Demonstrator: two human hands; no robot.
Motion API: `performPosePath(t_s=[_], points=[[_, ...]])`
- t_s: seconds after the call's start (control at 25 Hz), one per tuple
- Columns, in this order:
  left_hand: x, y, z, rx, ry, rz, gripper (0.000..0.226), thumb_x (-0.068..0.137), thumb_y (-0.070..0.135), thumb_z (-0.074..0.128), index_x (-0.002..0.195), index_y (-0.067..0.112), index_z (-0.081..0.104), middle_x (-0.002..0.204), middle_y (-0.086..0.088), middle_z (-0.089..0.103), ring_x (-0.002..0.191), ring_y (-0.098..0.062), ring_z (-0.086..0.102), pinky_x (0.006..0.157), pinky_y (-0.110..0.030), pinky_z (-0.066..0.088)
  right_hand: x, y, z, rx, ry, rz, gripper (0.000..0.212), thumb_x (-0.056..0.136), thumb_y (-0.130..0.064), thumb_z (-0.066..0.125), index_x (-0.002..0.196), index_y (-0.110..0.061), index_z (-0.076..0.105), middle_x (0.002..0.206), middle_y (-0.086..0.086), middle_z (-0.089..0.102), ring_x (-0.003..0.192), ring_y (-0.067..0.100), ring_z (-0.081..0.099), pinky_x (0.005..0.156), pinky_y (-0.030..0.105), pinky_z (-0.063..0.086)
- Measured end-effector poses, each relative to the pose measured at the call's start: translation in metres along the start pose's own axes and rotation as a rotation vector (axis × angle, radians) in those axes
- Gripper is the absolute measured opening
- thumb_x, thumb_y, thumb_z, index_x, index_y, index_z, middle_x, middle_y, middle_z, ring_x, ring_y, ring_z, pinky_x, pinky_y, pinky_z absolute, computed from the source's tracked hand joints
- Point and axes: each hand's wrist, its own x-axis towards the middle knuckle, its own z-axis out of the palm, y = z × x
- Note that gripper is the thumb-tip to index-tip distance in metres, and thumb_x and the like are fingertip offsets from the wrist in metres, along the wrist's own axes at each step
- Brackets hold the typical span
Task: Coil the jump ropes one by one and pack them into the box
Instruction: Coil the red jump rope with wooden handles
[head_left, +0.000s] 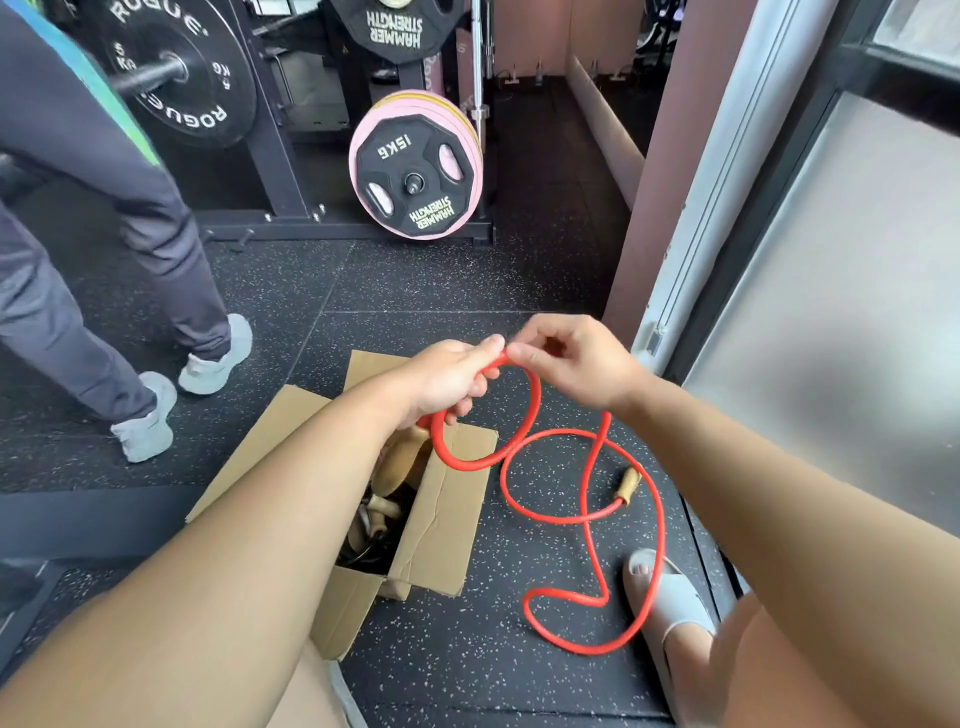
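A red jump rope (587, 514) with wooden handles lies partly on the speckled floor. My left hand (452, 379) grips one loop of it above the open cardboard box (441, 519), and one wooden handle (400, 462) hangs below that hand. My right hand (566, 358) pinches the rope right beside my left thumb. The other wooden handle (627, 484) lies on the floor to the right of the box. The rest of the rope trails in loose curves toward my foot. Inside the box lie other ropes with wooden handles (374, 519).
Another person's legs and grey shoes (182, 384) stand at the left. A rack with weight plates (415, 166) is straight ahead. A frosted glass door (831, 312) runs along the right. My sandalled foot (670, 603) rests by the rope's end loop.
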Motion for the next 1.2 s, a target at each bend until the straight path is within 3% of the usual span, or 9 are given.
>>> performPosePath(t_s=[0.12,0.24,0.44,0.6,0.76,0.84,0.96,1.08,1.2], points=[[-0.001,-0.003,0.003,-0.064,-0.036,-0.027,0.042,0.104,0.052,0.034,0.082,0.021,0.052,0.060,0.005,0.038,0.047,-0.012,0.033,0.049,-0.025,0.029,0.005,-0.010,0.010,-0.140,-0.028,-0.139,0.017,0.089,-0.039,0.074,0.093,-0.022,0.075,0.083,-0.002,0.064,0.074,0.008,0.057,0.073,0.016,0.043],[-0.002,0.002,-0.004,-0.019,-0.002,0.005,0.046,0.101,0.057,0.036,0.088,0.017,0.055,0.056,0.008,0.036,0.047,-0.010,0.028,0.047,-0.025,0.027,0.004,0.006,-0.008,0.053,-0.112,0.105,0.034,0.087,-0.054,0.070,0.104,-0.024,0.068,0.086,-0.003,0.070,0.076,0.012,0.062,0.075,0.034,0.051],[-0.004,-0.001,-0.008,-0.068,0.011,0.033,0.055,0.099,0.062,0.034,0.094,0.013,0.058,0.056,0.008,0.032,0.046,-0.011,0.028,0.046,-0.024,0.028,-0.004,0.011,0.003,0.139,-0.031,0.113,0.031,0.094,-0.044,0.065,0.082,-0.015,0.070,0.068,0.000,0.061,0.062,0.011,0.052,0.060,0.036,0.045],[-0.008,-0.001,-0.003,-0.068,-0.174,0.027,0.063,0.100,0.061,0.031,0.097,0.008,0.064,0.056,0.005,0.029,0.042,-0.010,0.030,0.042,-0.022,0.035,0.006,-0.005,0.000,0.084,-0.039,0.030,0.031,0.082,-0.054,0.073,0.079,-0.023,0.077,0.070,-0.001,0.066,0.060,0.007,0.052,0.056,0.027,0.042],[-0.012,0.011,-0.010,-0.235,-0.253,0.049,0.051,0.100,0.058,0.035,0.085,0.013,0.055,0.050,0.006,0.024,0.033,-0.006,0.023,0.034,-0.019,0.025,0.003,-0.002,-0.010,0.108,-0.037,0.132,0.054,0.090,-0.061,0.057,0.067,-0.013,0.059,0.055,-0.010,0.050,0.053,0.007,0.040,0.050,0.024,0.034],[-0.013,0.014,-0.020,-0.372,-0.261,0.038,0.048,0.101,0.054,0.035,0.083,0.014,0.054,0.047,0.008,0.024,0.032,-0.006,0.023,0.033,-0.019,0.023,-0.002,0.009,-0.011,0.143,-0.031,0.216,0.054,0.095,-0.059,0.049,0.067,-0.014,0.054,0.055,-0.013,0.046,0.053,0.006,0.040,0.053,0.022,0.035],[-0.014,0.013,-0.033,-0.482,-0.271,0.042,0.044,0.103,0.048,0.032,0.083,0.015,0.052,0.047,0.009,0.025,0.031,-0.006,0.023,0.033,-0.020,0.026,-0.008,0.026,-0.013,0.182,0.031,0.248,0.043,0.099,-0.051,0.053,0.074,-0.017,0.056,0.062,-0.004,0.053,0.058,0.010,0.048,0.059,0.028,0.042],[-0.015,0.008,-0.034,-0.424,-0.259,0.050,0.039,0.104,0.044,0.032,0.086,0.015,0.051,0.048,0.007,0.026,0.033,-0.008,0.025,0.035,-0.021,0.029,-0.011,0.033,-0.016,0.124,0.151,0.220,0.031,0.096,-0.048,0.059,0.083,-0.020,0.058,0.064,0.008,0.050,0.060,0.014,0.044,0.057,0.032,0.038],[-0.014,0.006,-0.032,-0.362,-0.211,0.102,0.038,0.104,0.044,0.033,0.089,0.015,0.051,0.049,0.007,0.028,0.033,-0.008,0.025,0.035,-0.022,0.027,-0.007,0.030,-0.016,0.097,0.162,0.217,0.025,0.097,-0.045,0.061,0.090,-0.021,0.063,0.073,0.016,0.061,0.061,0.012,0.049,0.059,0.031,0.042]])
